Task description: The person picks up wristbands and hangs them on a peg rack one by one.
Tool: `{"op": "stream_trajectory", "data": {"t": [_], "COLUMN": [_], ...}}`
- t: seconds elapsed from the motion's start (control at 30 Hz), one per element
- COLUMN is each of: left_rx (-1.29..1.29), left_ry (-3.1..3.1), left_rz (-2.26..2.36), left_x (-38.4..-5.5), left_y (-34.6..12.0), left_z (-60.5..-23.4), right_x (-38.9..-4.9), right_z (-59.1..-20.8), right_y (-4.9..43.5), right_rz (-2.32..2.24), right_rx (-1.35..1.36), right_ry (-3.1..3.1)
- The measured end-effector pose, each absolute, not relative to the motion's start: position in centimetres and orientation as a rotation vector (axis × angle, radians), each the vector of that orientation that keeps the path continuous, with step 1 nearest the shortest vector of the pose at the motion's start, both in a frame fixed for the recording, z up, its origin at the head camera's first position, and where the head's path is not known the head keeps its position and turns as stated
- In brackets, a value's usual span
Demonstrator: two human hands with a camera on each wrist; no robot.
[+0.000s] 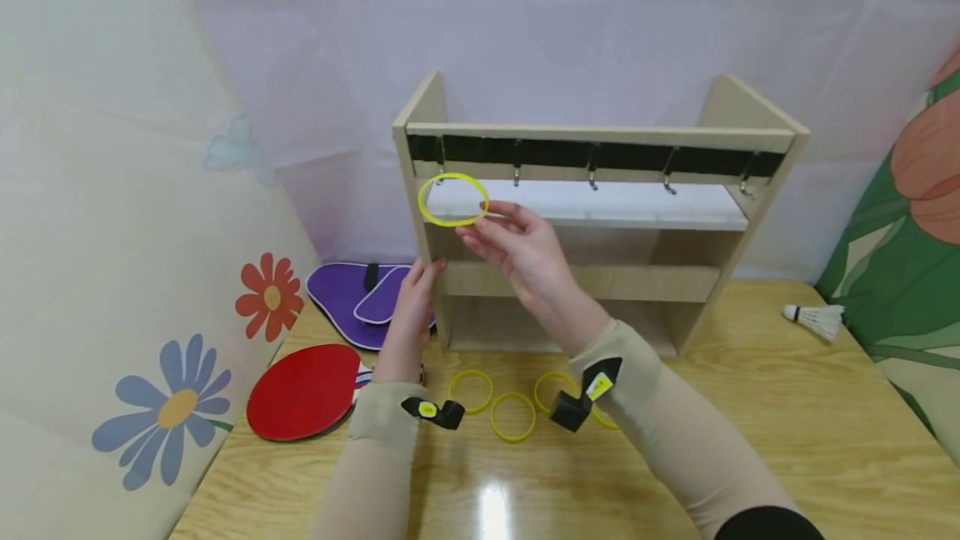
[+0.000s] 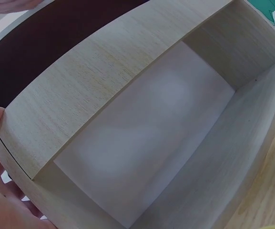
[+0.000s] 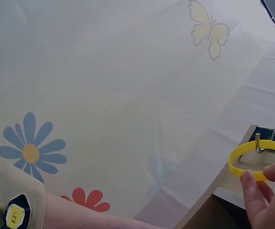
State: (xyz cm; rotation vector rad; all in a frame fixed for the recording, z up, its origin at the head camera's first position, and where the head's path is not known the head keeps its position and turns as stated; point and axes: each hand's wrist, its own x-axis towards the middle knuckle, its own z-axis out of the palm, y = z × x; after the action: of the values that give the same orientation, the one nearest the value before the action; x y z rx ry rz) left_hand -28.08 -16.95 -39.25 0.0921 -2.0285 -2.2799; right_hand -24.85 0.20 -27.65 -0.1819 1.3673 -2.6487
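My right hand point(image 1: 525, 248) pinches a thin yellow ring point(image 1: 450, 224) between thumb and fingers, in front of the rack's upper left. In the right wrist view the far side of the ring point(image 3: 233, 164) overlaps the leftmost metal hook point(image 3: 258, 143). That hook is one of several on a black strip point(image 1: 555, 152) across the top of a wooden rack point(image 1: 577, 280). My left hand point(image 1: 412, 307) grips the rack's left side panel, thumb at the front and fingers round the outside, as the left wrist view shows.
Several more yellow rings point(image 1: 513, 439) lie on the wooden table before the rack, partly behind my right wrist. A red table tennis bat point(image 1: 303, 392) and a purple case point(image 1: 333, 298) lie at left. A shuttlecock point(image 1: 816, 319) lies at far right.
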Motion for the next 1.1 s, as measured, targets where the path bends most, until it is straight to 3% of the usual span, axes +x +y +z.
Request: {"op": "stream_trajectory", "data": {"t": [0.73,1.1], "left_rx": [0.119,0.091], "left_ry": [-2.078,-2.031], "left_rz": [-2.261,-2.267], "left_x": [-28.0,-27.8], "left_y": [-17.2,-16.9], "left_z": [-39.1,-39.1], "right_x": [-24.7,-24.0], "right_z": [-28.7,-30.9], "right_y": [0.1,1.3], "right_rz": [-2.529,-2.409], "right_rx": [-0.166,-0.225], "right_ry": [1.432,1.562]}}
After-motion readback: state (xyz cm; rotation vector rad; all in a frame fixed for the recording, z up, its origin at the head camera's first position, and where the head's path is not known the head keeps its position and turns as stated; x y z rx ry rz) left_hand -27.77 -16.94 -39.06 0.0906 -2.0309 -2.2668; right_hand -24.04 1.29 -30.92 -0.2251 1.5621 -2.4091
